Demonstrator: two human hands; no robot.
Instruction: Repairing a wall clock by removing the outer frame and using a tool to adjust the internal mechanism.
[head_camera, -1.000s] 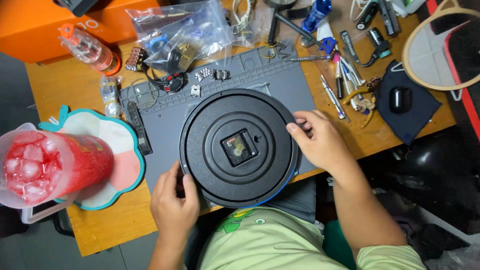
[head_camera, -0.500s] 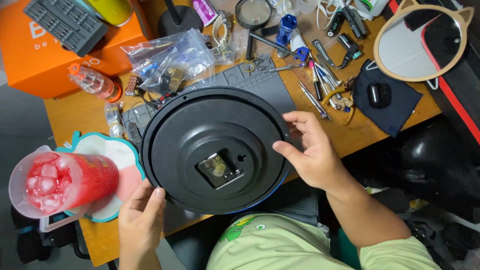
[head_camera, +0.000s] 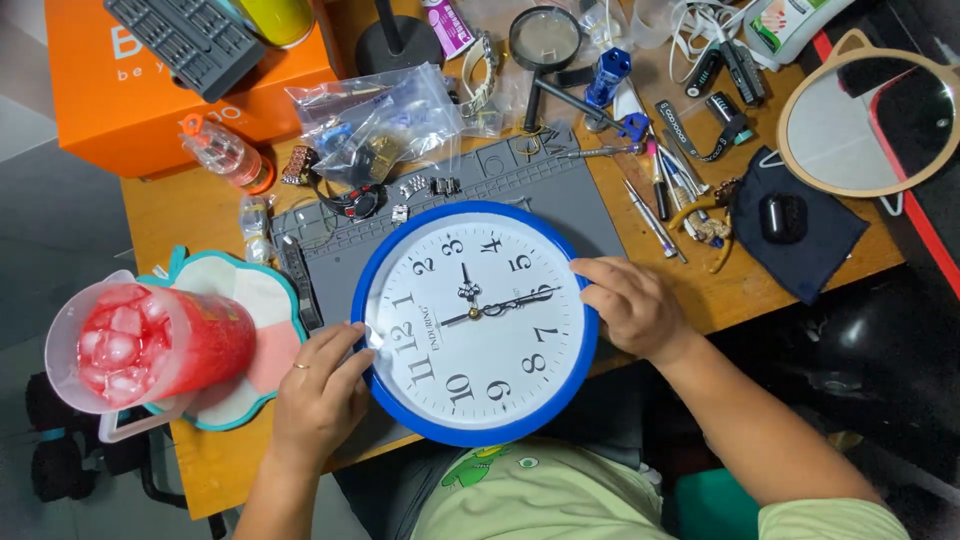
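Head view, looking down on a cluttered wooden desk (head_camera: 720, 300). Round blue-rimmed wall clock with a white dial (head_camera: 476, 322) lying face up on a grey rubber work mat (head_camera: 520, 175), held at opposite edges: left hand (head_camera: 322, 392) gripping the rim at the lower left, fingers curled onto the edge; right hand (head_camera: 628, 306) clasping the rim at the right, fingertips over the blue border. Left of the clock, touching nothing of it, a clear plastic cup of red drink with ice (head_camera: 145, 345) on a teal-edged cloud-shaped coaster (head_camera: 262, 290). Far left at the back, an orange cardboard box with white lettering (head_camera: 120, 95), a dark grey ribbed case (head_camera: 198, 40) on top. Behind the mat, clear plastic bags of small parts (head_camera: 375, 120). At right, a round wood-framed mirror with cat ears (head_camera: 862, 112) and a dark blue cloth (head_camera: 800, 235).
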